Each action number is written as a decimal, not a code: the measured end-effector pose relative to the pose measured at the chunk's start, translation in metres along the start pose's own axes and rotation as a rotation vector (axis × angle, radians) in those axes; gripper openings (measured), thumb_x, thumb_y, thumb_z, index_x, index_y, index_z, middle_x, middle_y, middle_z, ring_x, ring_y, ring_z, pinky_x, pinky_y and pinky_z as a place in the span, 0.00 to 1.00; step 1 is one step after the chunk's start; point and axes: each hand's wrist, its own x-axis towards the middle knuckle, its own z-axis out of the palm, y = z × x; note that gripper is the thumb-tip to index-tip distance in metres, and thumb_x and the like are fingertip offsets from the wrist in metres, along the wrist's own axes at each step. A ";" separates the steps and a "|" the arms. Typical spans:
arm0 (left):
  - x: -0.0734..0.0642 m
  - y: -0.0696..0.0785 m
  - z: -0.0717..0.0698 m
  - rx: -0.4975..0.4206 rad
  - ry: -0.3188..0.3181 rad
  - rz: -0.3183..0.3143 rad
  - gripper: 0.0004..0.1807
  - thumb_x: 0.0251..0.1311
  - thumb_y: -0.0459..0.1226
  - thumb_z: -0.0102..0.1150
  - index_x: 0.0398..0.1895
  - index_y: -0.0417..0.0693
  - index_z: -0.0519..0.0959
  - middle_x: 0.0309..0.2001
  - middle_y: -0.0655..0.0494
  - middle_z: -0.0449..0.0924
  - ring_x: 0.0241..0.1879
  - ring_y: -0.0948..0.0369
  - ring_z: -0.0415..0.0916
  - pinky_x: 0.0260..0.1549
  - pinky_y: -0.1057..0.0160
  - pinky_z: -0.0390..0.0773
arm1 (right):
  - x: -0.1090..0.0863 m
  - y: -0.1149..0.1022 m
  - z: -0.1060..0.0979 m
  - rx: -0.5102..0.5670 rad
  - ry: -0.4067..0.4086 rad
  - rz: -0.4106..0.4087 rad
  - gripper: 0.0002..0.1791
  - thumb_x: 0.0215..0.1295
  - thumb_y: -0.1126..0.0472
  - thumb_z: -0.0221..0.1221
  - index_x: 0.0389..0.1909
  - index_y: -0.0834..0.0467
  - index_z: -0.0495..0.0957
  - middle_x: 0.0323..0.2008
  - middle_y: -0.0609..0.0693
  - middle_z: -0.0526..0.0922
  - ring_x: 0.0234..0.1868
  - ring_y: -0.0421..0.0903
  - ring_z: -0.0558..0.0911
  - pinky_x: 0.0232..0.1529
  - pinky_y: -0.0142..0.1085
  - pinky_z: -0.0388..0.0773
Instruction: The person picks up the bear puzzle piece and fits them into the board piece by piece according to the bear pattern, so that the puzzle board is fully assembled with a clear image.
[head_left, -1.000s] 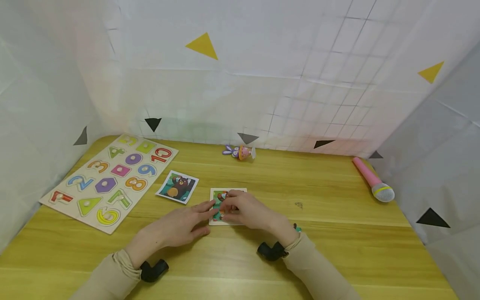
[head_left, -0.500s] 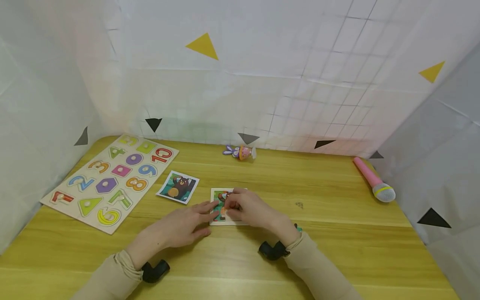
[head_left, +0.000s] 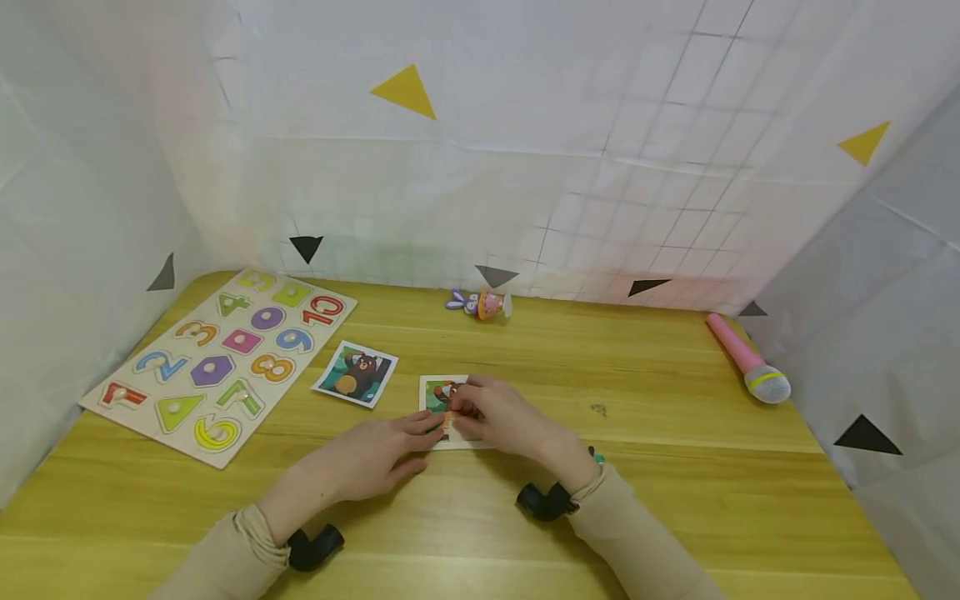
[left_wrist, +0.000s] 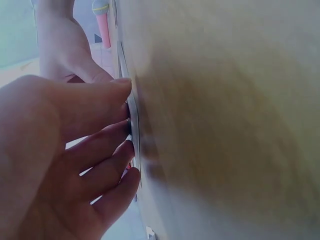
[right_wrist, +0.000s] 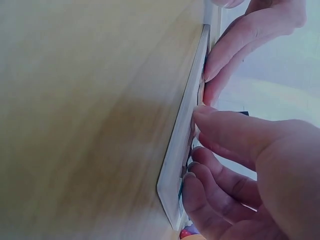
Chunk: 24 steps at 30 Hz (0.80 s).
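A small jigsaw puzzle (head_left: 435,390) in a pale tray (right_wrist: 175,160) lies at the table's middle, part of its bear picture covered by both hands. My left hand (head_left: 375,454) rests fairly straight fingers on its left side, pressing the pieces. Over the right part, my right hand (head_left: 506,421) bends thumb and fingers together at a puzzle piece (head_left: 451,419), mostly hidden beneath them. In the right wrist view, the thumb and fingertips (right_wrist: 202,112) touch the tray's top. Left of the tray lies a printed bear card (head_left: 356,374).
A number-and-shape board (head_left: 225,358) lies at the left. A rabbit figurine (head_left: 480,305) is at the back, and a pink toy microphone (head_left: 750,362) at the right edge. A small teal and dark thing (head_left: 596,455) shows beside the right wrist.
My left hand has slid slightly right and toward me, its fingertips further over the puzzle. My right hand moved slightly right, then stayed over the puzzle. Other objects look unmoved.
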 end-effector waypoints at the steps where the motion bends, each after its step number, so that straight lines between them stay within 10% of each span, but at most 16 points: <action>1: 0.000 0.000 0.000 -0.007 -0.003 -0.004 0.26 0.73 0.42 0.54 0.72 0.45 0.69 0.75 0.50 0.62 0.70 0.51 0.66 0.63 0.50 0.73 | 0.000 0.000 0.000 -0.004 0.003 -0.001 0.05 0.67 0.62 0.65 0.40 0.58 0.81 0.37 0.48 0.78 0.35 0.41 0.79 0.38 0.32 0.78; 24: 0.003 0.010 0.006 0.088 0.001 -0.009 0.29 0.75 0.47 0.50 0.72 0.41 0.67 0.76 0.49 0.61 0.73 0.50 0.62 0.68 0.50 0.68 | -0.019 0.009 -0.016 0.145 -0.058 0.072 0.08 0.69 0.62 0.63 0.46 0.57 0.83 0.41 0.47 0.81 0.41 0.41 0.80 0.43 0.34 0.80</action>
